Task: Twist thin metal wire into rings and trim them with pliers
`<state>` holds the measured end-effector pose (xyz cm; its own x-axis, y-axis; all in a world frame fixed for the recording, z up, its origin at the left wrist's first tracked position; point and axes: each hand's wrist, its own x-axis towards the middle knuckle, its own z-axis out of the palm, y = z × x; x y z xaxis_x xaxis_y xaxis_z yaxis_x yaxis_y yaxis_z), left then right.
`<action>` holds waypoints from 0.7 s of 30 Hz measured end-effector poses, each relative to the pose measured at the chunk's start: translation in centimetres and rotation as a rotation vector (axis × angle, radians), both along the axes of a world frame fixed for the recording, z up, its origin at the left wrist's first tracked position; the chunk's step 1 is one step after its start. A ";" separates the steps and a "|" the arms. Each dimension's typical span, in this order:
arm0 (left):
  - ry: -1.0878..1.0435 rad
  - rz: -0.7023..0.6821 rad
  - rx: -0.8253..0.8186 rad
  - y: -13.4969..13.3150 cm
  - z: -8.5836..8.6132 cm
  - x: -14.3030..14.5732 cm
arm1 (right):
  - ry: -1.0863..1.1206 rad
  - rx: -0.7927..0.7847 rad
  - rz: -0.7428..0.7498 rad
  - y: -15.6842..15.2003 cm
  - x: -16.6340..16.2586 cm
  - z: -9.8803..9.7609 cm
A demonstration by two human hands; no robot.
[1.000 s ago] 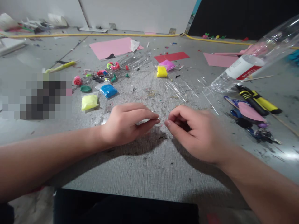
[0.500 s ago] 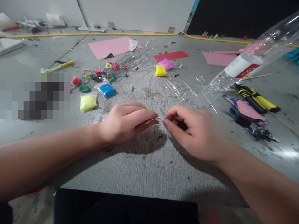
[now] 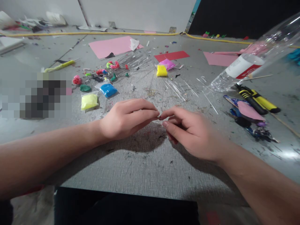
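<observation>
My left hand (image 3: 131,120) is closed, its fingers pressed together on a thin metal wire (image 3: 154,122), mostly hidden by the fingers. My right hand (image 3: 191,132) meets it from the right, index fingertip against the left fingertips. Its thumb sits a little lower, where the wire seems to run, and the other fingers curl beneath. Both hands are just above the grey table (image 3: 150,175). Beyond them lie several loose straight wires (image 3: 175,90).
Bags of pale yellow clay (image 3: 89,102), blue clay (image 3: 108,90) and yellow clay (image 3: 161,71) lie ahead. To the right are a tilted plastic bottle (image 3: 243,67), yellow-black pliers (image 3: 257,98) and a pink-topped bundle (image 3: 250,111). A yellow cord (image 3: 93,33) crosses the back.
My right index finger has stretched forward to the left fingertips, and its lower fingers have dropped beneath the thumb. The wire loop that stood above the left fingertips no longer shows.
</observation>
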<state>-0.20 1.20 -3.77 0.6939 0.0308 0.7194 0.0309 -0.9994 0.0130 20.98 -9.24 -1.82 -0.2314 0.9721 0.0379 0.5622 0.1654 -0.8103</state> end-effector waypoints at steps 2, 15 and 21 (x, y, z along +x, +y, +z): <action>0.001 0.003 -0.003 0.0 0.0 0.0 | 0.053 -0.041 0.007 -0.1 0.0 -0.2; -0.008 -0.048 -0.010 0.3 0.3 -0.2 | 0.363 -0.302 0.033 -0.3 -0.4 0.5; 0.005 -0.059 0.080 0.4 0.5 -0.5 | 0.519 -0.425 0.044 -0.3 -0.6 0.7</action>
<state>-0.67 1.57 -3.24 0.6966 -0.0674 0.7143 -0.0278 -0.9974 -0.0669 20.40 -9.54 -1.17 -0.3262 0.9172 -0.2288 0.0822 -0.2136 -0.9735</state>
